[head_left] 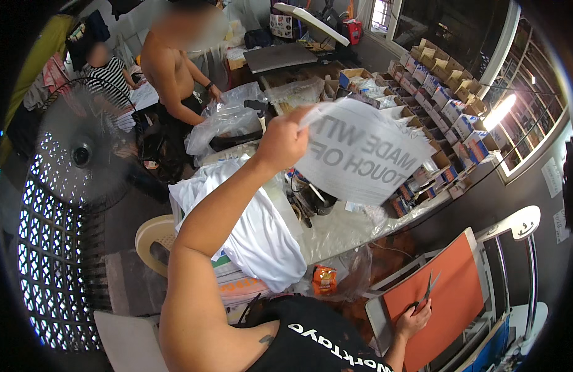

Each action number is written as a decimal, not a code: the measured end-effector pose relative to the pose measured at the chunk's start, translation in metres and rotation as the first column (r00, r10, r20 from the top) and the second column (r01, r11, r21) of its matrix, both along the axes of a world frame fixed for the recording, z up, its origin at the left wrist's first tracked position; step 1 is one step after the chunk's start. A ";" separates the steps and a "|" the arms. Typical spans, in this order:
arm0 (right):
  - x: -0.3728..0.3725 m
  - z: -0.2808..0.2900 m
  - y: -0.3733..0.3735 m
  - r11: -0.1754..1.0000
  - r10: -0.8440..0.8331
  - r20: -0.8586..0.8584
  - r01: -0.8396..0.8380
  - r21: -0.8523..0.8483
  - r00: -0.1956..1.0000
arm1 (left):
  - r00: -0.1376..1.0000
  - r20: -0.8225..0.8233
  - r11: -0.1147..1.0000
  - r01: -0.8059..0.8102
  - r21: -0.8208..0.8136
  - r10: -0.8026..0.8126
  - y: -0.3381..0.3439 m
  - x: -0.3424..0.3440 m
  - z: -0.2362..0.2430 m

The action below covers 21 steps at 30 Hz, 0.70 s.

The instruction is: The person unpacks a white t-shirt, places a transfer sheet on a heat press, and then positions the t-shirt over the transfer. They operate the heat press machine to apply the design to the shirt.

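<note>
While a white cloth [264, 239] lies bunched at the left side of the table [326, 239], the left hand [286, 141] holds a thin printed sheet [361, 152] up high, maybe so light can shine through. Its thumb and fingers pinch the sheet's left edge, so most of the sheet sticks out to their right. Farther right and nearer, the right hand [414, 319] has its fingers curled around the handles of the scissors [428, 288], maybe to keep them ready. Their blades point far, over an orange board [453, 273]. The 2 hands are well apart.
</note>
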State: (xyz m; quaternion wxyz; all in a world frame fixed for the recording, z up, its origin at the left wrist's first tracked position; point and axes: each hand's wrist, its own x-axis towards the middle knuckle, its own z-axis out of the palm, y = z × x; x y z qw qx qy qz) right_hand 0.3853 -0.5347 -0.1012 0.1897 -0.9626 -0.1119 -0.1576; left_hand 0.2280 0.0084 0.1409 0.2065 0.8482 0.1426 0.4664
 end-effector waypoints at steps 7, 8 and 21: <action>0.004 -0.005 -0.009 0.999 0.031 0.007 -0.031 0.023 0.999 | 0.909 0.378 0.635 0.188 -0.749 0.177 0.054 0.002 -0.032; 0.003 -0.003 -0.006 1.000 0.012 0.000 -0.012 0.013 1.000 | 0.853 0.457 0.525 0.277 -0.805 0.251 0.065 0.002 -0.036; -0.002 -0.002 -0.001 0.998 -0.045 -0.031 0.044 -0.043 0.998 | 0.793 0.088 0.550 -0.333 -0.766 0.603 0.158 0.024 -0.094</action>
